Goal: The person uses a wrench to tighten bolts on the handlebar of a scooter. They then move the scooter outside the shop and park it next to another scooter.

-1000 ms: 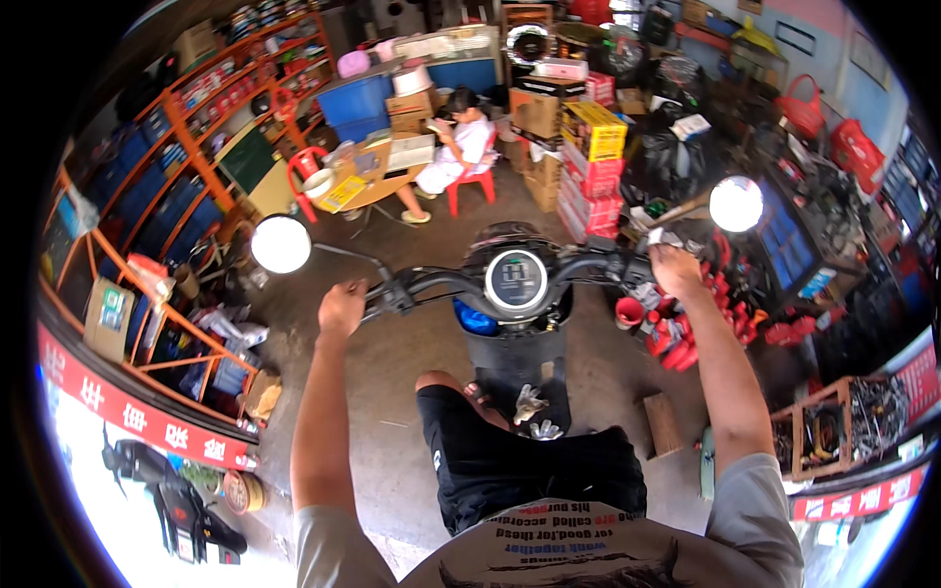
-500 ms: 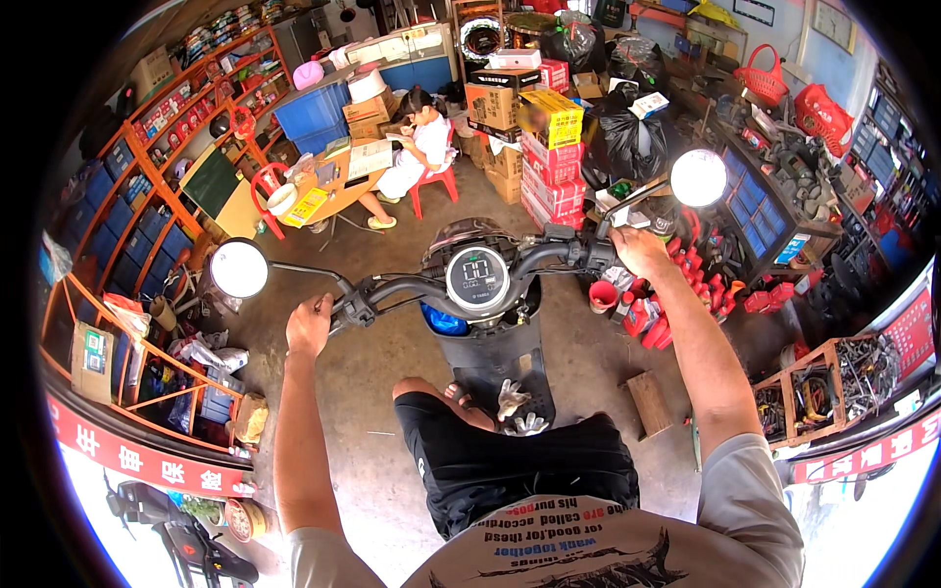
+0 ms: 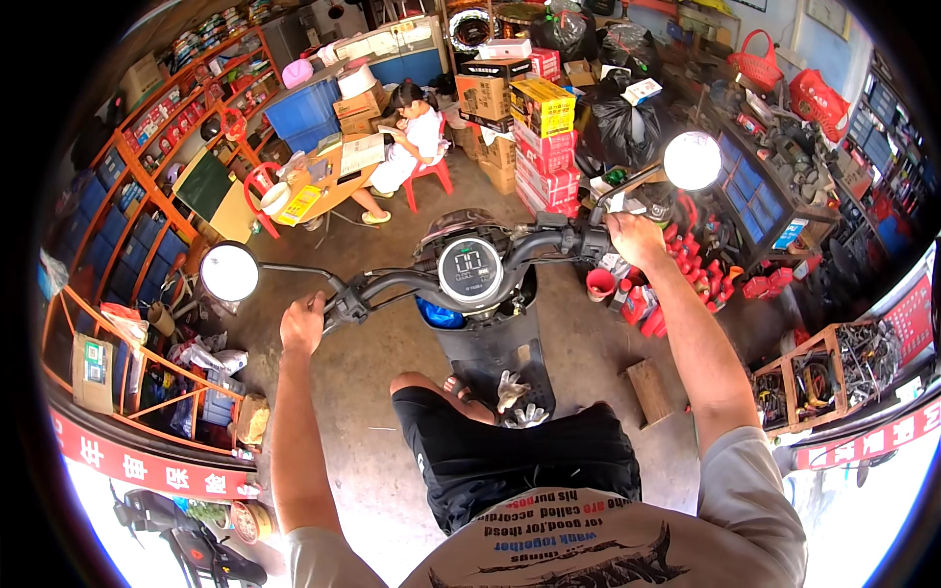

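I sit astride a scooter with a round display (image 3: pixel 470 272) in the middle of its black handlebar (image 3: pixel 392 286). My left hand (image 3: pixel 302 323) is closed around the left grip, below the left round mirror (image 3: pixel 228 270). My right hand (image 3: pixel 635 237) is closed on the right grip, below the right mirror (image 3: pixel 692 160). Pale work gloves (image 3: pixel 520 402) lie on the dark footboard (image 3: pixel 490 355), where my sandalled foot rests, and something blue (image 3: pixel 439 312) sits in the front compartment.
Ahead, a seated person (image 3: pixel 412 147) is at a cluttered table (image 3: pixel 343 201) beside stacked boxes (image 3: pixel 542 137). Orange shelving (image 3: pixel 147 157) lines the left. On the right are red containers (image 3: pixel 686 284), a wooden block (image 3: pixel 649 392) and tool crates (image 3: pixel 814 377). Another scooter (image 3: pixel 176 529) stands at lower left.
The handlebar, mirrors and both my hands have shifted left in the view, and the right side sits higher. The background has shifted with them. Both grips remain held.
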Demonstrator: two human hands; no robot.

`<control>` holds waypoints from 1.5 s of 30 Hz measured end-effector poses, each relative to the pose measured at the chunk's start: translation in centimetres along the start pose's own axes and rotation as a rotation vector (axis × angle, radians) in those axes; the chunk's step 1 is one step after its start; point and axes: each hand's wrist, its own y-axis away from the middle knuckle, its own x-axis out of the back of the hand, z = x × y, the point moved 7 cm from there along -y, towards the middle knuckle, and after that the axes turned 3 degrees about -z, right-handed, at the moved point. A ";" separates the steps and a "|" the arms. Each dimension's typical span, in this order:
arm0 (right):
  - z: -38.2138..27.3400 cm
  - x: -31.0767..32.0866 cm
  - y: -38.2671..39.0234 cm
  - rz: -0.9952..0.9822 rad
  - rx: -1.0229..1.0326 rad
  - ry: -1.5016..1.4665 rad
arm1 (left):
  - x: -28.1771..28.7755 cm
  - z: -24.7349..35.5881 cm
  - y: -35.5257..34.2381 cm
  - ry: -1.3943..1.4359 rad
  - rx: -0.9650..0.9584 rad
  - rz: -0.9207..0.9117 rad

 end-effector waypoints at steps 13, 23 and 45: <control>-0.2 0.1 0.1 0.012 0.003 0.020 | 0.4 -0.2 -0.3 -0.049 -0.007 0.086; -0.6 0.7 0.6 0.020 -0.041 -0.016 | 0.4 0.4 -0.1 0.018 0.018 0.004; -1.9 2.4 3.4 0.381 -0.020 -0.011 | 1.1 1.1 0.6 0.080 0.030 0.041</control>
